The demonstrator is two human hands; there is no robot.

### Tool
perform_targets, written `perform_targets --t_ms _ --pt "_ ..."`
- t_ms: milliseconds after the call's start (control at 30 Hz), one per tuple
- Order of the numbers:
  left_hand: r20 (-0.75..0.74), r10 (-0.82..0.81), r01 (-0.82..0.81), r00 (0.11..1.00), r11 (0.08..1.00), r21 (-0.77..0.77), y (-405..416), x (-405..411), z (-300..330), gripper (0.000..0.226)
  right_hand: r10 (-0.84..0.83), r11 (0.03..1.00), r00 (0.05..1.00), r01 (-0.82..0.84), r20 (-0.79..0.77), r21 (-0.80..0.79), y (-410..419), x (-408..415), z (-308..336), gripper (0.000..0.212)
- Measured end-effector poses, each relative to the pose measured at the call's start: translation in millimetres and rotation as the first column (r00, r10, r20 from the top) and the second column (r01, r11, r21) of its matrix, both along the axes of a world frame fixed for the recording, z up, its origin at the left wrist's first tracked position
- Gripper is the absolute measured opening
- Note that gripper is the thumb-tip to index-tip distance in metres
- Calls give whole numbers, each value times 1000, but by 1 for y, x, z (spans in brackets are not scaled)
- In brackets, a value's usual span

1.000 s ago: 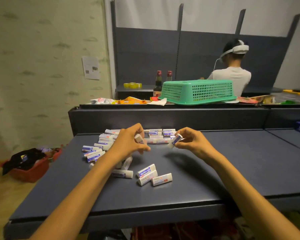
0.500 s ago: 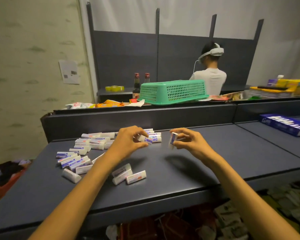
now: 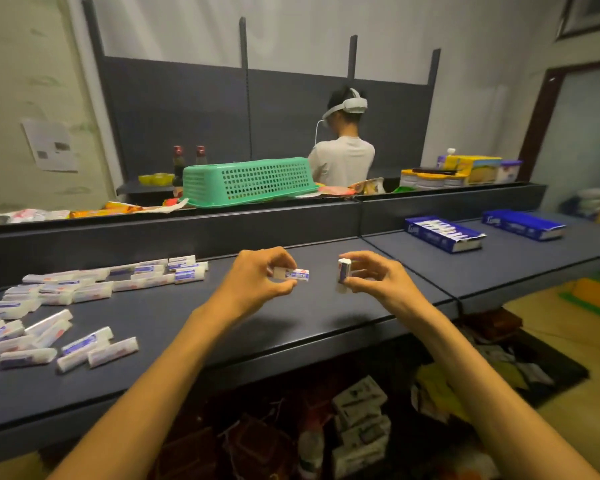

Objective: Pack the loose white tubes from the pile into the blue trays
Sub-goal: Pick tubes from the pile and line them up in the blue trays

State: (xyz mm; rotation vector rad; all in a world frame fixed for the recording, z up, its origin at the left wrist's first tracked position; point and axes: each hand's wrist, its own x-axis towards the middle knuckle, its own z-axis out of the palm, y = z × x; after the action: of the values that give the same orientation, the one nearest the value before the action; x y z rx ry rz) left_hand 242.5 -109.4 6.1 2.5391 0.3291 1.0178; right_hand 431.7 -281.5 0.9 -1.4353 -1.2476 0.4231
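**A tube in each hand above the worktop**

The left hand (image 3: 257, 284) pinches a white tube (image 3: 293, 274) between thumb and curled fingers, the tube lying roughly level with its printed end pointing toward the right hand. The right hand (image 3: 378, 280) pinches a second white tube (image 3: 343, 271) by its side, that one standing nearly upright. The two tubes are near each other but apart, both held above the dark worktop (image 3: 309, 313).

Left of the left hand, the pile of loose white tubes (image 3: 84, 299) spreads over the worktop, some in a rough row near the back ledge, others scattered toward the front edge. Right of the right hand, well apart from it, a blue tray (image 3: 444, 233) lies on the adjoining section of worktop with white tubes lined up inside; a second blue tray (image 3: 523, 224) lies farther right of the first.

Behind the worktop, beyond the back ledge, a green basket (image 3: 246, 181) sits upside down, and a person in a pale shirt (image 3: 343, 161) wearing a headset stands facing away.
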Motion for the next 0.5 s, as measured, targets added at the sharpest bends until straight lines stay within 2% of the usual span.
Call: perform_targets --t_ms 100,233,300,500 --pt "11 -33 33 999 999 25 -32 42 1 21 -58 998 998 58 -36 14 -38 37 -3 28" --pt "-14 -83 83 996 995 50 -66 96 -1 22 -129 992 986 129 -102 -13 -83 84 -6 35" --pt "-34 -105 107 994 993 59 -78 123 -2 24 -146 989 985 145 -91 -18 -102 106 -7 38" --pt "-43 -164 166 986 984 61 -104 207 -3 24 -251 968 968 251 -28 -9 -142 176 -13 26"
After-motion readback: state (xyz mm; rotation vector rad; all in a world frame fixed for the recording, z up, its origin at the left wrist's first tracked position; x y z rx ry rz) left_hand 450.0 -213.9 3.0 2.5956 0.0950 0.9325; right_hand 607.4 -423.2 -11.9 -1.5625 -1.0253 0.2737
